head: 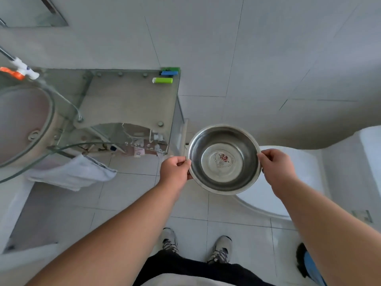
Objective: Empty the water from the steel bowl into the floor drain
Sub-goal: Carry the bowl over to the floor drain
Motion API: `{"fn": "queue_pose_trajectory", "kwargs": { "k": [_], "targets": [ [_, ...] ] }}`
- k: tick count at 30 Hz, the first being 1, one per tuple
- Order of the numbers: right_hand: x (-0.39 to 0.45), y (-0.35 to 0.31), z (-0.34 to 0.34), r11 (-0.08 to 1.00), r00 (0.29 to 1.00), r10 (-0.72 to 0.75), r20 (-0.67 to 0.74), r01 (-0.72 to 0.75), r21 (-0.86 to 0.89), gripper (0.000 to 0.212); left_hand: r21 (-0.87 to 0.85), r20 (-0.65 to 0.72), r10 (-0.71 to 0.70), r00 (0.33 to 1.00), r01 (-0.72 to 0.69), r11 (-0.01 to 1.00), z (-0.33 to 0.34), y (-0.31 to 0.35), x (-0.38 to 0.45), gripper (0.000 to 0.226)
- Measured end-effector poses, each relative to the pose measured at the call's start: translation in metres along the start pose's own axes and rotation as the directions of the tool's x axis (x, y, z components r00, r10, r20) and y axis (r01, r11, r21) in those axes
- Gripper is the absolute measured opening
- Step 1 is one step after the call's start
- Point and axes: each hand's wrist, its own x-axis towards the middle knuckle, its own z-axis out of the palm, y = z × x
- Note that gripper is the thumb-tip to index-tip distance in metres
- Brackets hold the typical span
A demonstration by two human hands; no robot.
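I hold a round steel bowl level in front of me, above the tiled floor and the front of a white toilet. A red heart design shows on its bottom; I cannot tell whether water is in it. My left hand grips the bowl's left rim. My right hand grips the right rim. A square floor drain sits in the tiles at the far right, beside the toilet.
A glass vanity top with a round basin stands to my left, with a white towel hanging from it. The white toilet is at the right. My shoes stand on the floor tiles. A dark brush lies at the lower right.
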Motion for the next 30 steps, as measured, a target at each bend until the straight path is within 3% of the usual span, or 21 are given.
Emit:
{"fn": "queue_pose_trajectory", "kwargs": {
  "k": [15,30],
  "targets": [
    [0.007,0.122,0.143,0.985,0.995,0.097,-0.006,-0.096,0.144,0.015,0.116,0.028,-0.082,0.996,0.078,0.990,-0.047,-0.119,0.080,0.012],
    [0.045,0.217,0.282,0.986,0.999,0.047,-0.010,-0.044,0.159,0.021,0.278,-0.004,-0.119,0.993,0.116,0.954,-0.074,-0.235,0.196,0.013]
  ]
}}
